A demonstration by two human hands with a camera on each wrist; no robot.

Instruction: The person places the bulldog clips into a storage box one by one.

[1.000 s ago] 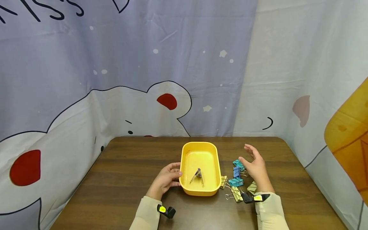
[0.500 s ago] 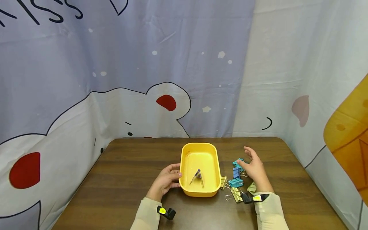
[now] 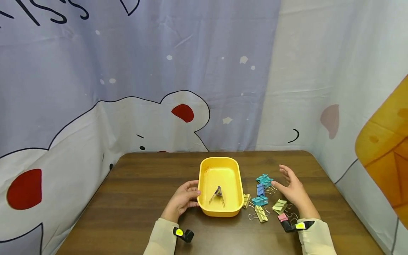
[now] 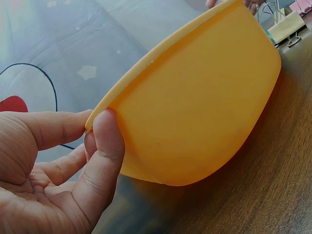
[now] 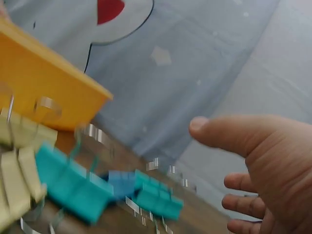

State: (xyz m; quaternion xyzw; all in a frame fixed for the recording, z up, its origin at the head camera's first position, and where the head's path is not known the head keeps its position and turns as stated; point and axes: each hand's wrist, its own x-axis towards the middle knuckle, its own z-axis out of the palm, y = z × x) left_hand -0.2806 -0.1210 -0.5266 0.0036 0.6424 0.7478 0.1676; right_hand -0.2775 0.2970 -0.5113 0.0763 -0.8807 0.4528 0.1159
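A yellow plastic tray point(image 3: 221, 213) stands mid-table in the head view, with a binder clip point(image 3: 218, 192) with silver handles inside it. My left hand point(image 3: 182, 200) pinches the tray's left rim; the left wrist view shows thumb and fingers at the edge of its wall point(image 4: 195, 97). Over the table's right side hovers my right hand point(image 3: 294, 191), fingers spread and holding nothing. Just left of it lie a teal binder clip point(image 3: 264, 179), a blue one point(image 3: 260, 190) and another teal one point(image 3: 260, 200). Below the hand are a pale yellow clip point(image 3: 279, 206) and a pink clip point(image 3: 282, 217).
Two more yellow binder clips, one point(image 3: 247, 200) against the tray's right side and one point(image 3: 261, 214) nearer the front, lie on the brown wooden table point(image 3: 153, 173). A printed curtain point(image 3: 232, 88) hangs behind the table's back edge.
My right hand has shifted to the right, away from the teal clips, and the pale yellow and pink clips now show more fully. My left hand and the tray have stayed put.
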